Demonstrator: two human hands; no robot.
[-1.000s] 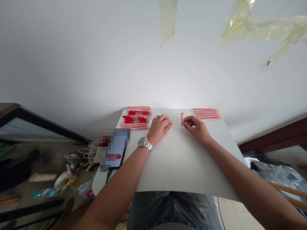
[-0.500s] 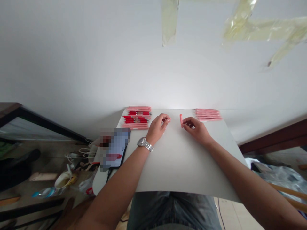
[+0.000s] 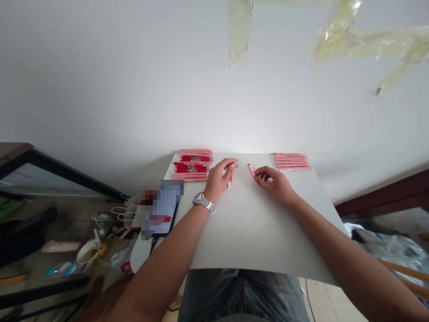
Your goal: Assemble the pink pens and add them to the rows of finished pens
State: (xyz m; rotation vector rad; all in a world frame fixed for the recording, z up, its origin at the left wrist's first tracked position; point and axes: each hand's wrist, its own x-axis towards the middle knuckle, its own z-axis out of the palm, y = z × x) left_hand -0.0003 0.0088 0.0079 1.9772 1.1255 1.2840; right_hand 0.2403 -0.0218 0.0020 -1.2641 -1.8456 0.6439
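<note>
Above the middle of the white table (image 3: 248,232), my left hand (image 3: 219,176) is closed on a slim pink pen (image 3: 232,175). Part of the pen hangs below my fingers, with a whitish end lowest; the rest is hidden by the hand. To its right, my right hand (image 3: 273,181) pinches a short pink tube, like a pen cap (image 3: 250,170), tilted with its upper end to the left. A gap separates the pen and the cap. A silver watch (image 3: 203,201) circles my left wrist.
Several pink and red pens (image 3: 191,167) lie in rows at the back left of the table. A row of pink pens (image 3: 292,161) lies at the back right. A phone (image 3: 164,210) with a cable sits near the left edge. The wall (image 3: 214,89) rises behind the table.
My left hand has turned a little, and the pink pen now shows beneath its fingers. The cap in my right hand has gone from nearly upright to leaning left.
</note>
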